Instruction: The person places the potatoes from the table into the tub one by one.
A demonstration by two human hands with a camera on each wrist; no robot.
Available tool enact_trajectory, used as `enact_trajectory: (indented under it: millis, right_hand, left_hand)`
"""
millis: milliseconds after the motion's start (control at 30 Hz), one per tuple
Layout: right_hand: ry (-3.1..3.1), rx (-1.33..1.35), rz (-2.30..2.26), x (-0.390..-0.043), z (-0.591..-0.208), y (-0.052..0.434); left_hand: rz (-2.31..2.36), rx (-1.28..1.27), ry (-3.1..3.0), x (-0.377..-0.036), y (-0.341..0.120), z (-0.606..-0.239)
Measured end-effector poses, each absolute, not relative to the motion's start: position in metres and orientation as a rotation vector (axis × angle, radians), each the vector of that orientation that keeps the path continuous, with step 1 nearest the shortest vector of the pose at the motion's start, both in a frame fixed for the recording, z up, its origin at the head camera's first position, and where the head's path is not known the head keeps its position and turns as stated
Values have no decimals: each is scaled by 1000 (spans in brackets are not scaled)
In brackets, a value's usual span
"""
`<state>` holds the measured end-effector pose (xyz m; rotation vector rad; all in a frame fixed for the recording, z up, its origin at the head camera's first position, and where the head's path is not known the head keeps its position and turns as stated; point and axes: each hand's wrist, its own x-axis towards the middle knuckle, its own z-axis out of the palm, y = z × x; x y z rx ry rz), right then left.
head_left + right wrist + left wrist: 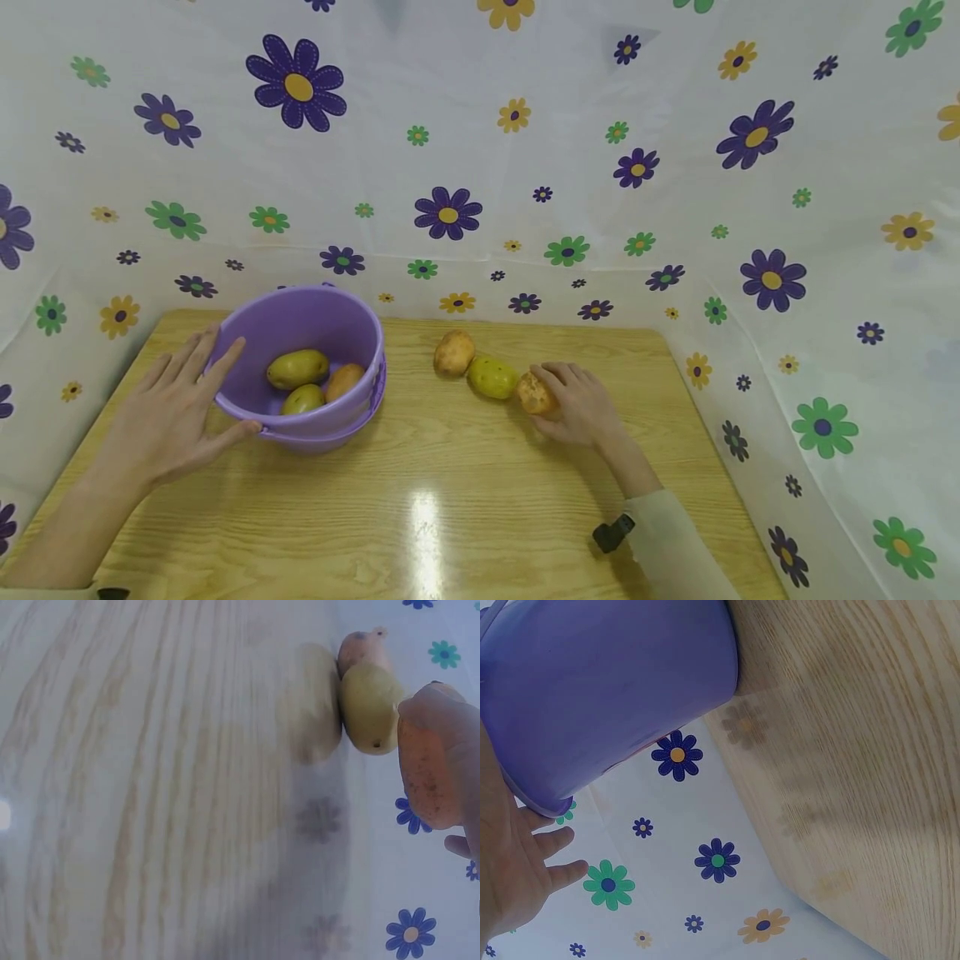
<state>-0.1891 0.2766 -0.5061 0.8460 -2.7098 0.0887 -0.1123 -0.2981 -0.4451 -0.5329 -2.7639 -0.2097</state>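
My right hand [581, 407] grips a brown potato [536, 394] at the right end of a short row; in the right wrist view the fingers wrap the potato [427, 776]. Just left of it lies a yellow-green potato [492, 377], and beyond that another brown potato [454, 353]. A purple bucket [315, 310] stands at the left, tilted toward me. Inside it are a long greenish potato [297, 368], a smaller greenish one [303, 399] and a brown one [346, 382]. My left hand [167, 417] touches the bucket's left rim with spread, mostly straight fingers.
The wooden table [480, 483] carries everything. A white flower-print sheet [480, 150] hangs behind it and along both sides. The bucket's purple handle [379, 392] hangs down its right side. A black band piece [613, 533] sits at my right wrist.
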Motion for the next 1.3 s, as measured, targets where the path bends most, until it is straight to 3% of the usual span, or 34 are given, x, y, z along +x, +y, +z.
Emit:
enact_trajectory:
  millis: [1300]
  right_hand:
    - [-2461, 1014, 254, -195, -475, 214]
  left_hand:
    - [-202, -525, -2786, -110, -297, -446]
